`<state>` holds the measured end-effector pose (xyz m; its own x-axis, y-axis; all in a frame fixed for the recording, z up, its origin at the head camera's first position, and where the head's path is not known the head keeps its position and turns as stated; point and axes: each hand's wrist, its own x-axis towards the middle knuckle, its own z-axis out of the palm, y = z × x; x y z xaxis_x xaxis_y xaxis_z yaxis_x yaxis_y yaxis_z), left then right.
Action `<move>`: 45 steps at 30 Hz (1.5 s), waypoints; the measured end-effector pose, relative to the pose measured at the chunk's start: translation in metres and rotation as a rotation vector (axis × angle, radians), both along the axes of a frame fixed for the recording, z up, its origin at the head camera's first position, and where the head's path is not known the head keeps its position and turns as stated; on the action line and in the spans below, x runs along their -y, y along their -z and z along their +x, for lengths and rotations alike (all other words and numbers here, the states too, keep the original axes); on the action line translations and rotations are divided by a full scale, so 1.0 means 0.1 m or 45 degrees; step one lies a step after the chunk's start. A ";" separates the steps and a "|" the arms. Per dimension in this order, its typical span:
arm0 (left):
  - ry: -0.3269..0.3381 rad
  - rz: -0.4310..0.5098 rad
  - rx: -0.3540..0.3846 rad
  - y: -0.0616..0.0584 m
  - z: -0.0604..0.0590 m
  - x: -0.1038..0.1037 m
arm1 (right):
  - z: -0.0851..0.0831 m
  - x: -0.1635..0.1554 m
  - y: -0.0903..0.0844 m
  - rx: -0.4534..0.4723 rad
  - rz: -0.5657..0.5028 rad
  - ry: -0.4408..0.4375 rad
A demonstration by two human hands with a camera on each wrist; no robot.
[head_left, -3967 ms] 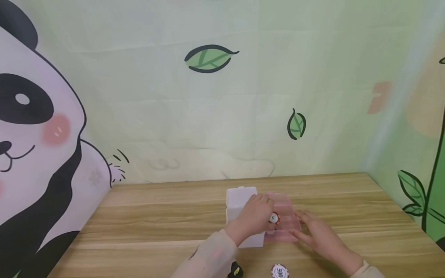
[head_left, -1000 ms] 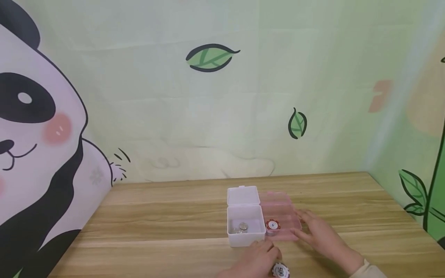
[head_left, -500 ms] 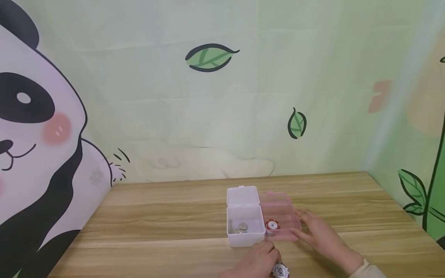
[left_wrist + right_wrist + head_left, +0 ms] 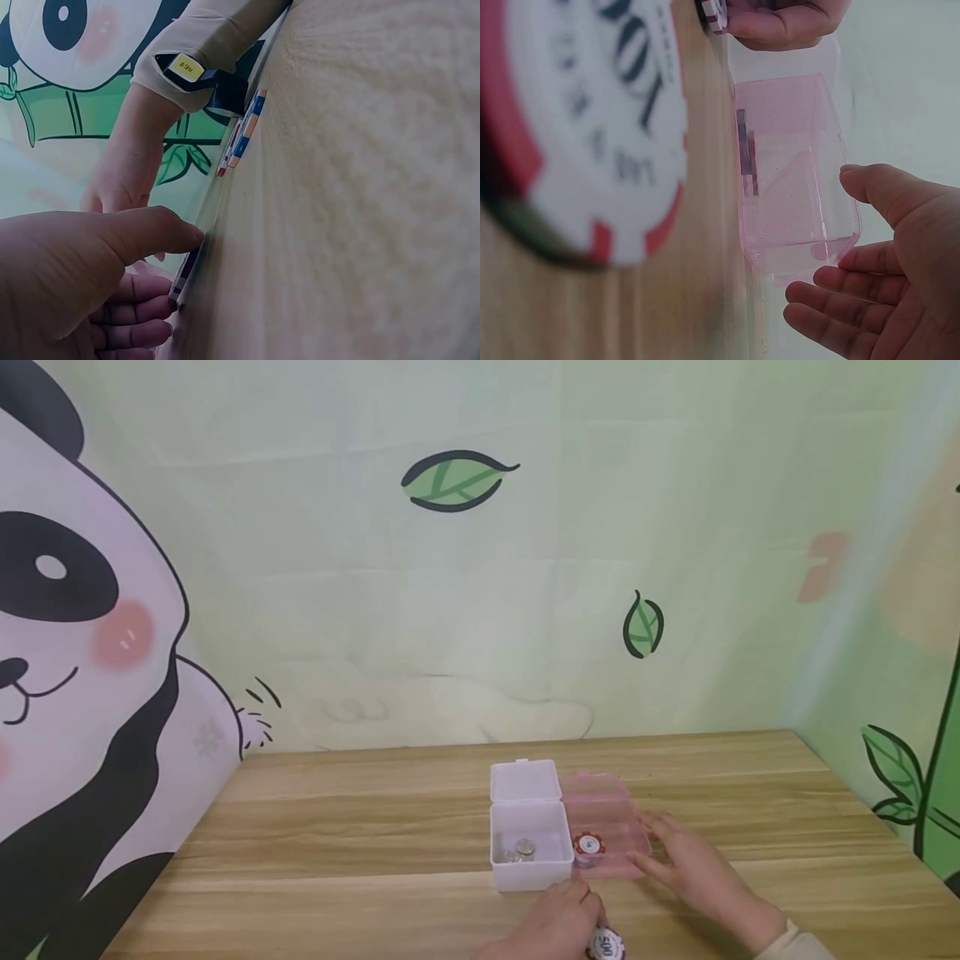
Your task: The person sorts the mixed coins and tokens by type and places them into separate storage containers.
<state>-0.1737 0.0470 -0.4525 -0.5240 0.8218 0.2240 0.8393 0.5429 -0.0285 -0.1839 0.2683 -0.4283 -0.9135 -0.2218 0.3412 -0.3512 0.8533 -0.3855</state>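
In the head view my left hand (image 4: 551, 922) is low by the near edge, at a white poker chip (image 4: 606, 945) marked 500. The left wrist view has its thumb and fingers pinching a dark-edged chip (image 4: 187, 268) close to the tabletop. My right hand (image 4: 697, 872) rests at the right side of a see-through pink box (image 4: 611, 814). Its thumb and index finger touch the box; the other fingers are loosely extended in the right wrist view. Inside the box lies a red-and-white chip (image 4: 588, 844), apparently over another one.
Left of the pink box stands a white box (image 4: 532, 877), lid up, with several silver coins (image 4: 525, 848) inside. Close to the right wrist camera is a red-and-white chip (image 4: 607, 142). Edge-on chips (image 4: 246, 135) lie near the right sleeve. A printed cloth (image 4: 337, 568) hangs behind the table.
Four seconds ago my left hand was over the pink box with the red-and-white chip. It has since moved down toward the near edge. My right hand has stayed at the box.
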 end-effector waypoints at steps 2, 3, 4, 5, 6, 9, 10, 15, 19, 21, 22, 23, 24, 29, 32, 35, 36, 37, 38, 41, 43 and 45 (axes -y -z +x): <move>0.003 0.006 0.004 0.00 0.00 0.00 | 0.00 0.00 0.00 -0.009 0.001 -0.004; 0.001 0.002 -0.007 -0.01 0.00 0.00 | 0.00 0.00 0.00 -0.013 0.003 -0.005; -0.001 0.001 0.007 -0.03 0.01 0.00 | 0.00 0.00 0.00 -0.015 0.004 -0.004; 0.002 0.003 0.006 -0.05 0.01 0.00 | 0.00 0.00 0.00 -0.018 0.005 -0.006; -0.011 0.003 0.035 -0.11 0.04 0.00 | 0.00 0.00 0.00 -0.022 0.006 -0.007; -0.014 0.003 0.062 -0.19 0.05 0.00 | 0.01 -0.01 0.00 -0.023 0.005 -0.004; -0.012 0.006 0.073 -0.20 0.06 0.00 | 0.01 -0.01 0.00 -0.020 0.005 -0.002; -0.006 0.014 0.014 -0.26 0.06 -0.01 | 0.02 -0.01 -0.02 -0.005 0.013 0.012; 0.005 0.013 -0.046 -0.32 0.07 -0.01 | 0.02 -0.01 -0.02 -0.017 0.013 0.003; 0.009 0.038 -0.045 -0.36 0.07 0.00 | 0.01 -0.01 -0.03 -0.030 0.012 -0.002; 0.010 0.049 -0.043 -0.38 0.06 0.00 | 0.01 -0.01 -0.03 -0.035 0.012 -0.004; 0.007 0.065 -0.030 -0.40 0.06 0.00 | 0.01 -0.01 -0.03 -0.040 0.013 -0.004; 0.007 0.081 -0.030 -0.42 0.06 0.00 | 0.00 -0.01 -0.03 -0.041 0.014 -0.002; -0.017 0.099 -0.118 -0.52 0.01 -0.01 | 0.01 -0.02 -0.03 -0.047 0.017 -0.001; -0.039 0.100 -0.131 -0.59 -0.04 -0.02 | 0.01 -0.02 -0.04 -0.047 0.015 -0.004; -0.045 0.103 -0.111 -0.65 -0.09 -0.02 | 0.01 -0.02 -0.04 -0.040 0.010 -0.003; -0.055 0.097 -0.091 -0.67 -0.10 -0.03 | 0.01 -0.02 -0.03 -0.037 0.010 -0.002; -0.065 0.085 -0.077 -0.69 -0.12 -0.03 | 0.01 -0.02 -0.03 -0.036 0.008 -0.005; -0.074 0.071 -0.063 -0.71 -0.13 -0.04 | 0.01 -0.02 -0.03 -0.035 0.008 -0.005; -0.129 0.041 -0.009 -0.76 -0.19 -0.06 | 0.01 -0.02 -0.02 -0.033 -0.002 -0.011; -0.153 0.036 -0.010 -0.77 -0.23 -0.08 | 0.01 -0.01 -0.02 -0.032 -0.006 -0.015; -0.175 0.049 -0.017 -0.77 -0.28 -0.08 | 0.01 0.00 -0.02 -0.026 -0.019 -0.023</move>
